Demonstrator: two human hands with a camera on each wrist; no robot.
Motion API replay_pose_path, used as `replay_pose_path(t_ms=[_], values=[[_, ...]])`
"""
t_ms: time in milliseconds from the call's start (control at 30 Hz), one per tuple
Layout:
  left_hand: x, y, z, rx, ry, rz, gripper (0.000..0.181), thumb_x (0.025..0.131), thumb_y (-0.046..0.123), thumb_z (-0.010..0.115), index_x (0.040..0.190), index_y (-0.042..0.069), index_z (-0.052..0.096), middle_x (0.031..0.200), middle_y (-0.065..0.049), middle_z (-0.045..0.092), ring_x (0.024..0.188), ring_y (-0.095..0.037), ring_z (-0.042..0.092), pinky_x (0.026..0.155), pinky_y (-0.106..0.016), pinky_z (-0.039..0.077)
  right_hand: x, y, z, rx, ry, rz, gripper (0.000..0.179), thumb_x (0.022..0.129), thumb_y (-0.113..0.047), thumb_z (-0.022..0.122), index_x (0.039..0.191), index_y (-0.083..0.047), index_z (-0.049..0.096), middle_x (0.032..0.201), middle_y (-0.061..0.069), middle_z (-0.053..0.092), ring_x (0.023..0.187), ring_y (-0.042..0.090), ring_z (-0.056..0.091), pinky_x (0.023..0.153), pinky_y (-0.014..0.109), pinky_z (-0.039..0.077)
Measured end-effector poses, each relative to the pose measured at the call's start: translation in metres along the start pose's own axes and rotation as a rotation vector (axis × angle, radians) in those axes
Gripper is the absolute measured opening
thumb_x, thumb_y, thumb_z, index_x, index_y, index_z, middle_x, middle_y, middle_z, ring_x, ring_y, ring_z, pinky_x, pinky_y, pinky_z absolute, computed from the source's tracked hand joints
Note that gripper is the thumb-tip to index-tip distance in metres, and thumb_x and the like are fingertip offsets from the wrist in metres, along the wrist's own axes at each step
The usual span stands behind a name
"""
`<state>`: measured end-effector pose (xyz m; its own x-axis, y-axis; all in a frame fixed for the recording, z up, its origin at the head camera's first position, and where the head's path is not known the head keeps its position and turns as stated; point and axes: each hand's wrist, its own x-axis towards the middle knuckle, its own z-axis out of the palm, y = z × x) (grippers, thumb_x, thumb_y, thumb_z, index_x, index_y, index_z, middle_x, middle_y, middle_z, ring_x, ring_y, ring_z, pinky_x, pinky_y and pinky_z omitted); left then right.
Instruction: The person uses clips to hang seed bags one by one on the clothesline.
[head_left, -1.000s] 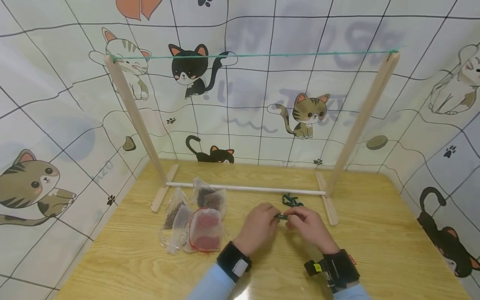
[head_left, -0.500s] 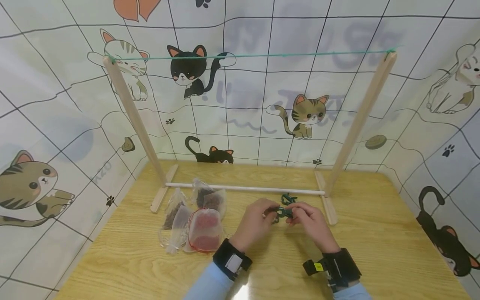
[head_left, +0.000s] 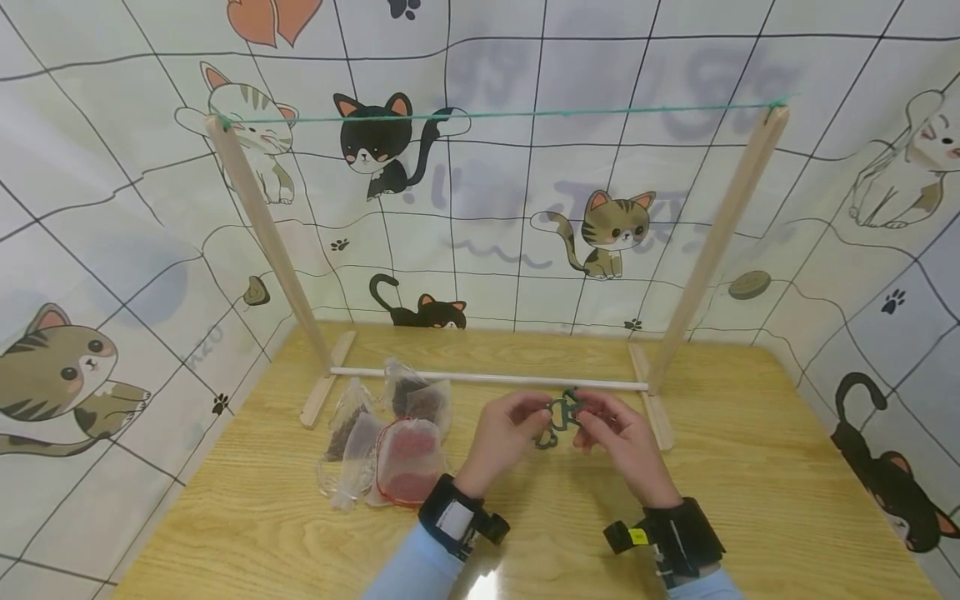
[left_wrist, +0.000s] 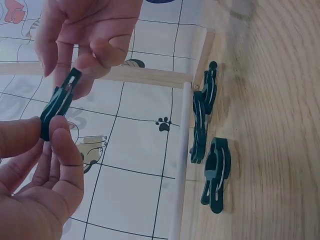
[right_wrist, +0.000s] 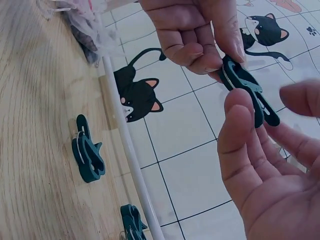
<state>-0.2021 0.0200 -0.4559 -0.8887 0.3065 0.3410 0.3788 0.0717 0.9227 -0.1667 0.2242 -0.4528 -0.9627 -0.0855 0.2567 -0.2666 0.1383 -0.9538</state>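
Both hands meet over the right-middle of the table around one dark green plastic clothes peg (head_left: 561, 415). My left hand (head_left: 504, 435) pinches its rounded end between thumb and fingers; in the left wrist view the peg (left_wrist: 59, 105) slants between the hands. At the handle end, my right hand (head_left: 618, 429) has its thumb (right_wrist: 237, 112) on the near side and curled fingers behind, the index finger (right_wrist: 300, 97) raised away. More green pegs lie on the table below: one (left_wrist: 217, 175) nearer the hands and others (left_wrist: 200, 125) by the white rod.
Several mesh drawstring bags (head_left: 408, 458) with dark and red contents lie at left on the wooden table (head_left: 765, 500). Behind stands a wooden frame (head_left: 720, 242), with a green string (head_left: 480, 115) across its top and a white rod (head_left: 487, 378) low down. A cat-print sheet (head_left: 495, 208) surrounds the table.
The hands have lifted slightly and turned the peg, so its open outline now shows between them. A peg on the table below has come into fuller view by the left fingers.
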Motion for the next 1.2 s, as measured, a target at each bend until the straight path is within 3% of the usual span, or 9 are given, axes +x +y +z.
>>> replay_pose_path(t_ms=[133,267,500,633,1000,1200], values=[[0.0001,0.0013,-0.0007,-0.059,-0.001,-0.051,0.020,0.098,0.008,0.070,0.117,0.002,0.073,0.102,-0.016,0.074,0.086,-0.037,0.073,0.076,-0.037,0.063,-0.0011,-0.0016,-0.0007,0.021,-0.053,-0.044,0.045,0.098,0.001,0.067,0.141,0.001,0.054,0.109,0.011,0.063,0.082,0.013,0.069,0.069,0.030,0.060],[0.0003,0.0015,-0.0014,-0.080,-0.005,-0.063,0.021,0.098,0.008,0.069,0.118,0.000,0.072,0.103,-0.018,0.074,0.090,-0.047,0.071,0.078,-0.048,0.062,-0.0011,-0.0021,-0.0007,0.042,-0.092,-0.079,0.052,0.092,0.007,0.070,0.141,0.007,0.051,0.113,0.014,0.065,0.087,0.010,0.070,0.073,0.029,0.061],[-0.0004,0.0011,-0.0029,0.023,-0.030,0.023,0.027,0.093,0.005,0.075,0.120,0.003,0.073,0.103,-0.012,0.076,0.090,-0.026,0.072,0.080,-0.028,0.059,-0.0016,-0.0004,-0.0023,0.055,-0.056,-0.048,0.049,0.095,0.003,0.070,0.139,0.013,0.051,0.107,0.007,0.071,0.089,0.010,0.073,0.077,0.030,0.062],[-0.0008,0.0014,-0.0031,0.058,-0.038,0.072,0.031,0.091,0.004,0.077,0.121,0.003,0.072,0.104,-0.012,0.076,0.092,-0.026,0.072,0.082,-0.027,0.058,-0.0021,-0.0017,-0.0026,0.046,-0.032,-0.043,0.047,0.095,0.003,0.069,0.138,0.014,0.054,0.102,0.005,0.072,0.088,0.010,0.074,0.076,0.031,0.063],[-0.0002,0.0022,-0.0051,0.121,-0.058,0.114,0.031,0.091,0.008,0.077,0.122,0.004,0.073,0.102,-0.011,0.074,0.090,-0.025,0.072,0.081,-0.026,0.058,-0.0032,-0.0056,-0.0018,-0.054,0.006,-0.055,0.033,0.095,0.000,0.071,0.126,0.011,0.064,0.097,0.018,0.074,0.082,0.010,0.075,0.075,0.031,0.063],[-0.0003,0.0021,-0.0063,0.106,-0.061,0.111,0.027,0.092,0.009,0.076,0.119,0.003,0.074,0.104,-0.015,0.075,0.091,-0.026,0.073,0.080,-0.025,0.058,-0.0034,-0.0042,-0.0031,-0.050,-0.011,-0.097,0.035,0.094,0.005,0.070,0.127,0.013,0.062,0.096,0.015,0.074,0.081,0.010,0.075,0.072,0.030,0.063]])
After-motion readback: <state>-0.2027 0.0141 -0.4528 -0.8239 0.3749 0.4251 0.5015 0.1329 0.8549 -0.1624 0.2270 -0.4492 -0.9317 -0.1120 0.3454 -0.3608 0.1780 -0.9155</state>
